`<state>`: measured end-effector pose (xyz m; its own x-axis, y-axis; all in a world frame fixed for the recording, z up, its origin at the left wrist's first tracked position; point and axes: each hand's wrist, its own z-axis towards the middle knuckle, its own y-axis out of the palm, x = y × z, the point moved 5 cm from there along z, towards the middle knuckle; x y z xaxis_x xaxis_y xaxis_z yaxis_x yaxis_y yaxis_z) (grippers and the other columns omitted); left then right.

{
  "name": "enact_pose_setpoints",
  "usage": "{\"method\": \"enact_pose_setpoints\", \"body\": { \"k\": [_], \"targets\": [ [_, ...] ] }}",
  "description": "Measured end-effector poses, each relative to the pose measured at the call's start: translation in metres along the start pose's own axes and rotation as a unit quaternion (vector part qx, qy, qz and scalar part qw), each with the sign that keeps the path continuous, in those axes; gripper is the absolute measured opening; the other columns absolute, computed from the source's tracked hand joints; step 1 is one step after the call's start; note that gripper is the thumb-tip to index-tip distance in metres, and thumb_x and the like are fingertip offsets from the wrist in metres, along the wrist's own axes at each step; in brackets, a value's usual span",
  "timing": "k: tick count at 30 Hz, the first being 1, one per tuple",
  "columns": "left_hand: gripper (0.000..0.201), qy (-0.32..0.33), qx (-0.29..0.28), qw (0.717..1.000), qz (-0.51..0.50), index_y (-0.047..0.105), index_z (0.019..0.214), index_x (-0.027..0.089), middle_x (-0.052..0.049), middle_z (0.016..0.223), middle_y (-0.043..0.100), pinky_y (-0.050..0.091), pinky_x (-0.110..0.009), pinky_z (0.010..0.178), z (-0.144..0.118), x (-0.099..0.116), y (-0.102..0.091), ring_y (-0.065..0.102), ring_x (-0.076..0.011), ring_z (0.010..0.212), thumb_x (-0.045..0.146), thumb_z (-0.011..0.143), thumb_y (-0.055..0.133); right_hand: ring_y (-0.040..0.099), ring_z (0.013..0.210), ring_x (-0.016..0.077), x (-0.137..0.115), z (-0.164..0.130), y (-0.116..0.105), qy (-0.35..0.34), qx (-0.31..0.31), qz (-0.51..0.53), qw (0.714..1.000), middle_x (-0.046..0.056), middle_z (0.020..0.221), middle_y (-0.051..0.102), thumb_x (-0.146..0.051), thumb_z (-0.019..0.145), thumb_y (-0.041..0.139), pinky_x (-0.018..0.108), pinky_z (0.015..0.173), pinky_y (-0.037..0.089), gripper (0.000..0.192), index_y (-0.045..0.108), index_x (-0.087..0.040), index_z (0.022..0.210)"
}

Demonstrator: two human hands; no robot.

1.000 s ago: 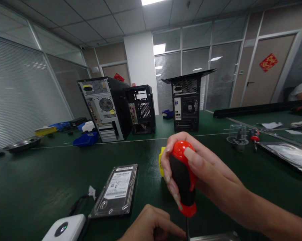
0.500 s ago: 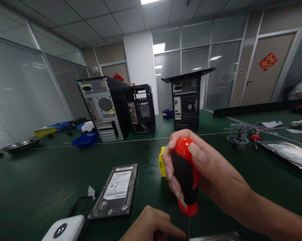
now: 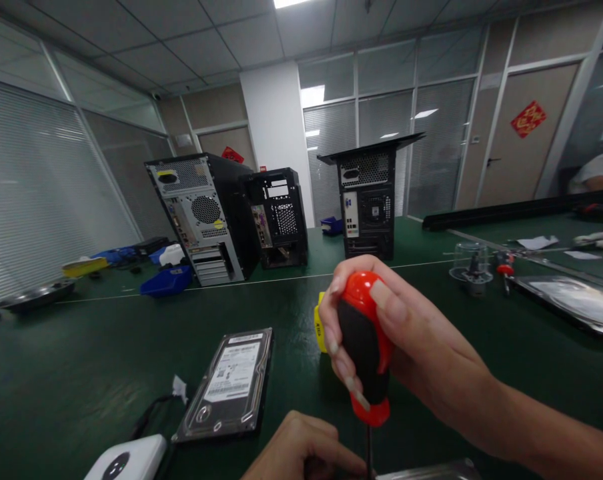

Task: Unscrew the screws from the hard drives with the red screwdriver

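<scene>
little has been altered over the last half second: the view has been turned slightly, so the things on the worktop (image 3: 131,360) are seen a touch further left, and the screwdriver (image 3: 364,347) has been shifted left in view with them. its handle is clamped in the fingers of the right hand (image 3: 416,353), the thumb pressed to the red top, and its shank is pointed down beside the left end of a metal part (image 3: 426,473). the tip is cut off by the bottom edge, so what is met by it cannot be told. the left hand (image 3: 301,450) is held low, its index finger stretched toward the shank; whether anything is gripped there cannot be told. from the nearly unchanged pose, the work is judged to be kept at one spot, with no visible advance. the labelled hard drive (image 3: 234,380) has been left lying flat, untouched by either hand.
</scene>
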<state>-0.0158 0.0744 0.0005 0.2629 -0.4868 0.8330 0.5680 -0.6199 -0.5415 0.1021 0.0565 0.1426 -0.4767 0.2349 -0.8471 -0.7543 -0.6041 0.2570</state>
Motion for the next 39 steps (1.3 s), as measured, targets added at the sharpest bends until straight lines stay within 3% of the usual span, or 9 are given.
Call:
{"method": "enact_pose_setpoints", "body": {
  "k": [7,25,29,33,39],
  "targets": [
    [0.034,0.025,-0.019,0.999,0.015,0.079,0.098,0.011,0.005,0.052,0.036,0.023,-0.021,0.048,0.0008,0.0004,0.0005,0.03,-0.0064,0.045,0.04,0.087,0.065,0.053,0.067,0.0067,0.0016,0.0003,0.0001,0.002,-0.004,0.003,1.0,-0.004,0.085,0.054,-0.05,0.095,0.052,0.016,0.059,0.046,0.025,0.053,-0.027,0.102],
    [0.034,-0.015,0.005,1.0,-0.013,0.081,0.093,0.015,0.001,0.058,0.044,0.025,-0.023,0.05,-0.0018,-0.003,0.0019,0.035,-0.009,0.051,0.044,0.083,0.066,0.053,0.069,0.0071,-0.0018,-0.0028,0.0019,0.007,-0.01,-0.016,1.0,-0.004,0.086,0.054,-0.049,0.096,0.052,0.016,0.06,0.046,0.023,0.054,-0.028,0.104],
    [0.037,-0.009,0.006,0.999,-0.039,0.08,0.098,0.014,0.003,0.058,0.041,0.019,-0.022,0.046,-0.0023,-0.001,0.0018,0.029,-0.0063,0.047,0.045,0.078,0.072,0.053,0.069,0.0067,-0.0014,-0.0024,0.0016,0.002,-0.009,-0.011,1.0,-0.004,0.087,0.054,-0.048,0.096,0.052,0.016,0.061,0.046,0.021,0.053,-0.028,0.103],
    [0.029,0.015,0.033,0.999,-0.025,0.08,0.096,0.012,0.004,0.056,0.04,0.018,-0.021,0.045,-0.0013,0.0039,-0.0007,0.028,-0.0043,0.044,0.032,0.077,0.073,0.053,0.069,0.0065,-0.0026,-0.0018,0.0013,-0.003,-0.01,-0.015,1.0,-0.004,0.086,0.054,-0.048,0.096,0.052,0.016,0.061,0.046,0.021,0.053,-0.028,0.103],
    [0.026,0.012,0.015,1.0,-0.019,0.08,0.094,0.013,0.005,0.053,0.036,0.017,-0.021,0.045,-0.0024,0.0008,0.0051,0.028,-0.0051,0.044,0.032,0.077,0.074,0.053,0.069,0.0063,-0.0023,-0.0018,0.0007,0.003,-0.007,-0.01,1.0,-0.004,0.086,0.054,-0.048,0.096,0.052,0.015,0.061,0.046,0.021,0.054,-0.027,0.102]
  ]
}}
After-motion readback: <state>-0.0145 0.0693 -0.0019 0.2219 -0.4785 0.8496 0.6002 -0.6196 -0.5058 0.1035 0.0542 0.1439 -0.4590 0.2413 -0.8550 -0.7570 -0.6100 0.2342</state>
